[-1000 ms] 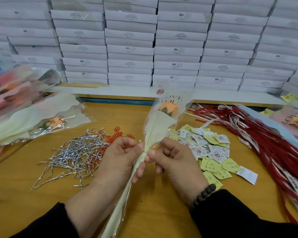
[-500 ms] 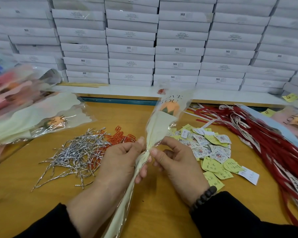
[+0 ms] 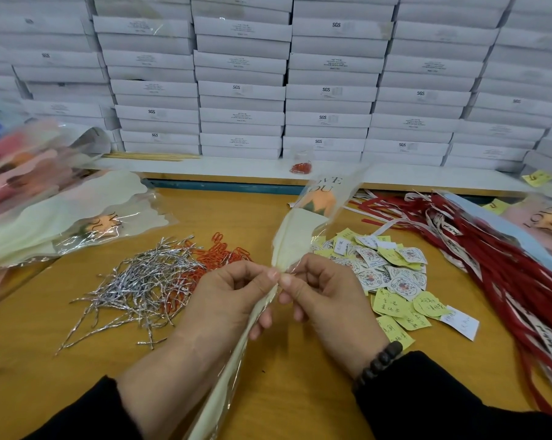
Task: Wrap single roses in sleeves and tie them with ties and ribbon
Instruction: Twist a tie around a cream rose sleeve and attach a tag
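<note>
- Rose [image 3: 319,203], orange, already sits in its cream-and-clear sleeve [image 3: 295,239], held slanting above the wooden table [image 3: 300,376] in the head view, bloom pointing away from the person.
- Left hand [image 3: 223,300] and right hand [image 3: 328,300] both pinch the sleeve's gathered neck, thumbs almost touching; whether a tie is on yet, I cannot tell.
- Silver ties [image 3: 141,281] lie left, red ribbons [image 3: 490,255] right: ribbon seems still to come.
- Wrapped roses [image 3: 61,217] lie piled at far left, so several look finished.
</note>
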`<state>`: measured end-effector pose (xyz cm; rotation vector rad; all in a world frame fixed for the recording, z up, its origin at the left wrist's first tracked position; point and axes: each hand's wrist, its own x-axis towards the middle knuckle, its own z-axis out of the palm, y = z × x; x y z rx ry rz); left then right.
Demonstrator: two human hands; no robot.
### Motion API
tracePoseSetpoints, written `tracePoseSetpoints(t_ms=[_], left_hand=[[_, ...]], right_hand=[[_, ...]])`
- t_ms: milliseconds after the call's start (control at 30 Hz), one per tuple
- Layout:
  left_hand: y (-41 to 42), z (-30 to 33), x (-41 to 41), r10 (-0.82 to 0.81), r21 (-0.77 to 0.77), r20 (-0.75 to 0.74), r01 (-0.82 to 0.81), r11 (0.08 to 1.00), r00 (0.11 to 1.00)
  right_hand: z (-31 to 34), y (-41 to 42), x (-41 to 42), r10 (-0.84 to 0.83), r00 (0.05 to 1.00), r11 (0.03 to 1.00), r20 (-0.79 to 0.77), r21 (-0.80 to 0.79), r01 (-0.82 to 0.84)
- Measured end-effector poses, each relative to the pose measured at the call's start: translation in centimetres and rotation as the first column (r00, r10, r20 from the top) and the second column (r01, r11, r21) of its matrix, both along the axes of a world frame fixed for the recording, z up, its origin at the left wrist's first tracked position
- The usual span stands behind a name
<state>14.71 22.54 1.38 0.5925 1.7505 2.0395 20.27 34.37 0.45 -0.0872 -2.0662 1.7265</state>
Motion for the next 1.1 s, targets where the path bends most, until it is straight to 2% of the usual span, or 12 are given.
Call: tracePoseSetpoints(t_ms=[133, 233, 267, 333, 400, 467, 533, 667, 1000, 1100], left_hand=[[-0.19, -0.25, -0.6, 0.075, 0.003, 0.03, -0.075, 0.997, 0.997], [-0.29, -0.3, -0.85, 0.088, 0.006, 0.043, -0.088, 0.996, 0.995], [-0.3, -0.27, -0.85, 0.083, 0.01, 0.049, -0.083, 0.996, 0.995], [-0.29, -0.2, -0.82, 0.066, 0.018, 0.058, -0.067, 0.998, 0.996], [-0.31, -0.14, -0.76, 0.047, 0.025, 0.064, -0.049, 0.998, 0.997], [-0.33, -0.12, -0.71, 0.029, 0.027, 0.072, -0.031, 0.999, 0.997], [-0.31, -0.13, -0.66, 0.016, 0.021, 0.075, -0.017, 1.0, 0.997], [-0.29, -0.12, -0.62, -0.002, 0.025, 0.078, 0.0, 1.0, 0.997], [-0.25, -0.19, -0.76, -0.015, 0.05, 0.092, 0.01, 0.999, 0.996], [-0.23, -0.28, -0.62, -0.019, 0.044, 0.089, 0.015, 0.999, 0.996]], right_hand=[[-0.23, 0.11, -0.1, -0.067, 0.998, 0.993, 0.0, 0.102, 0.066], [-0.33, 0.31, 0.01, -0.138, 0.987, 0.939, -0.085, 0.306, 0.157], [-0.33, 0.32, 0.1, -0.145, 0.981, 0.884, -0.128, 0.429, 0.187], [-0.3, 0.26, 0.22, -0.132, 0.961, 0.684, -0.244, 0.68, 0.266], [-0.17, 0.1, 0.32, -0.113, 0.935, 0.485, -0.337, 0.802, 0.348], [0.13, -0.05, 0.42, -0.104, 0.912, 0.384, -0.397, 0.83, 0.405], [0.27, -0.06, 0.46, -0.093, 0.886, 0.332, -0.455, 0.824, 0.458], [0.17, 0.22, 0.49, -0.064, 0.859, 0.312, -0.508, 0.807, 0.501], [0.27, 0.9, 0.15, 0.008, 0.813, 0.16, -0.582, 0.803, 0.573], [0.19, 0.81, 0.09, -0.017, 0.827, 0.159, -0.562, 0.815, 0.557]])
